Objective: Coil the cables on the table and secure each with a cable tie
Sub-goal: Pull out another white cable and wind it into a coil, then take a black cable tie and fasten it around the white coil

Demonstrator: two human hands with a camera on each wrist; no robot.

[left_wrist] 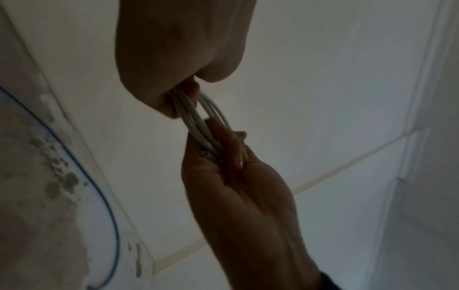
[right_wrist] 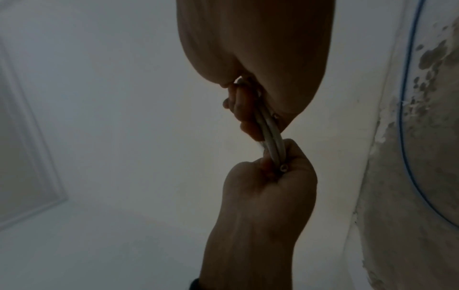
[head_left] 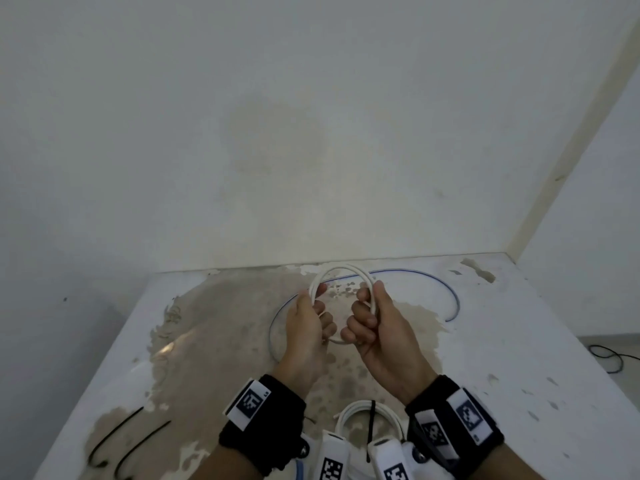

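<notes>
A white cable coil (head_left: 341,271) is held upright above the table between both hands. My left hand (head_left: 308,318) grips its left side, fingers curled round the strands. My right hand (head_left: 372,315) grips its right side the same way. The left wrist view shows the white strands (left_wrist: 196,117) running from my left palm into the right hand (left_wrist: 231,157). The right wrist view shows the strands (right_wrist: 269,133) and a cut cable end (right_wrist: 283,168) in the left hand. A loose blue cable (head_left: 415,273) lies curved on the table behind the hands.
A second white coil (head_left: 356,415) with a black cable tie (head_left: 371,427) around it lies near my wrists. Two loose black cable ties (head_left: 117,433) lie at the table's front left. The worn table (head_left: 519,341) meets white walls at back and right. A black cord (head_left: 609,356) lies on the floor.
</notes>
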